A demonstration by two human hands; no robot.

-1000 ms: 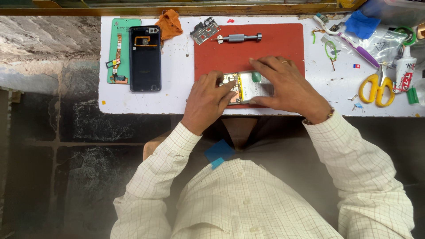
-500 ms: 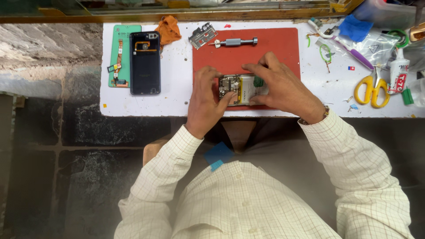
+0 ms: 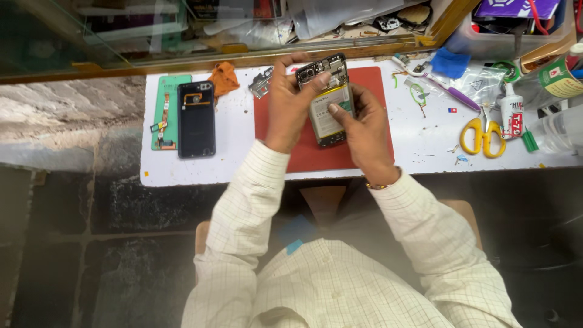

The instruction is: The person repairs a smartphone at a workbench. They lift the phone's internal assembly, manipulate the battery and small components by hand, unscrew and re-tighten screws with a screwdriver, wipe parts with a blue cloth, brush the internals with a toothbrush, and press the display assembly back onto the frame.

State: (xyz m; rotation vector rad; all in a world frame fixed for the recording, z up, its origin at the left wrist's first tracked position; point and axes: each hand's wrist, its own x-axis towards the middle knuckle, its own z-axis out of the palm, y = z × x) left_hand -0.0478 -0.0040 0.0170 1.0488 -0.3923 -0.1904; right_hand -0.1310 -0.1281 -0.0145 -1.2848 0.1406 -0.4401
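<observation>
At the left of the white worktop (image 3: 200, 173) a green panel (image 3: 165, 112) is lying with a thin flex part on it, and just beside it a dark phone back cover (image 3: 196, 119) is resting flat. An orange cloth (image 3: 223, 79) is sitting crumpled next to that, with a small metal bracket (image 3: 261, 83) near the edge of the red mat (image 3: 310, 157).

Over the mat the left hand (image 3: 285, 109) is gripping the upper end of the opened phone (image 3: 328, 100), fingers closed around its left side and thumb pressed on the camera area. The right hand (image 3: 364, 130) is cradling the lower end, its thumb pressing on the pale battery face. The phone is being held up off the mat, tilted toward the person, its insides exposed.

This is looking like an inspection or battery-seating step of the repair; the next move is likely calling for steady thumb pressure and a firm hold so the bare frame is not flexing.

Further right, a purple-handled brush (image 3: 449, 94), yellow scissors (image 3: 481, 135) and a small glue bottle (image 3: 511, 112) are lying well apart from the hands
</observation>
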